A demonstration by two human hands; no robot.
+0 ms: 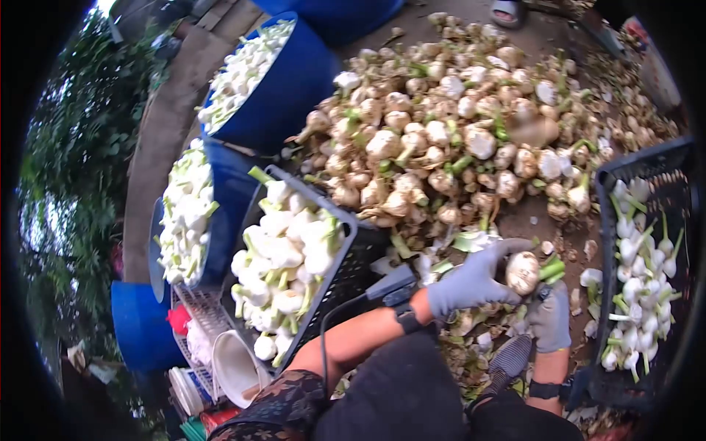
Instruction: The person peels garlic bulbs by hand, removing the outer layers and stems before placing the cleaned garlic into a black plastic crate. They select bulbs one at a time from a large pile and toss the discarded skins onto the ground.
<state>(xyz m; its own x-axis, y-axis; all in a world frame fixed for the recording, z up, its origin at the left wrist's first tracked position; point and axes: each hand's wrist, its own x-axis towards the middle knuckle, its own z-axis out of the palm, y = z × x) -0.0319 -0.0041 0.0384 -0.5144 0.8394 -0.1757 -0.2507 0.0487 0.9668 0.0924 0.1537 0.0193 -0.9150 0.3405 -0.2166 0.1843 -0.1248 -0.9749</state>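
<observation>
My left hand (474, 283), in a grey glove, is shut on a garlic bulb (523, 273) with brownish outer skin and a cut green stem pointing right. My right hand (550, 317), gloved in grey too, is closed just below the stem; what it holds, if anything, is hidden. Beneath both hands lie peeled skins and leaf scraps (471, 338). Beyond them spreads a large heap of unpeeled bulbs (441, 132), brown and rooty.
Left of my arm, a black crate (346, 257) holds clean white bulbs. Another black crate (604, 294) with white bulbs stands at the right. Blue tubs (276, 95) of white bulbs and a white bucket (234, 367) are at the left. A slippered foot (507, 11) shows at the top.
</observation>
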